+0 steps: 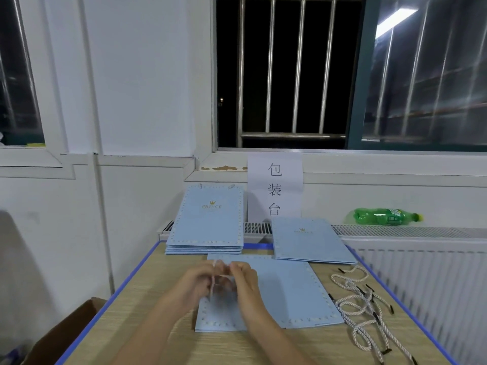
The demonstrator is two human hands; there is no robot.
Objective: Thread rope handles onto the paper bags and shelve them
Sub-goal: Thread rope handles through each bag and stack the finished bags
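A flat light-blue paper bag (287, 293) lies on the wooden table (168, 335) in front of me. Above its left part my left hand (200, 280) and my right hand (243, 279) meet, both pinching a white twisted rope handle (213, 283) that hangs between the fingers. The image is blurred here, so the rope's ends are hard to follow. Several loose rope handles (361, 309) with black tips lie tangled at the right of the table.
A stack of blue bags (208, 222) leans at the back left, another bag (311, 241) lies back right. A paper sign (274, 188) hangs on the wall, a green bottle (382, 216) lies on the radiator shelf. A cardboard box (66, 335) stands at the lower left.
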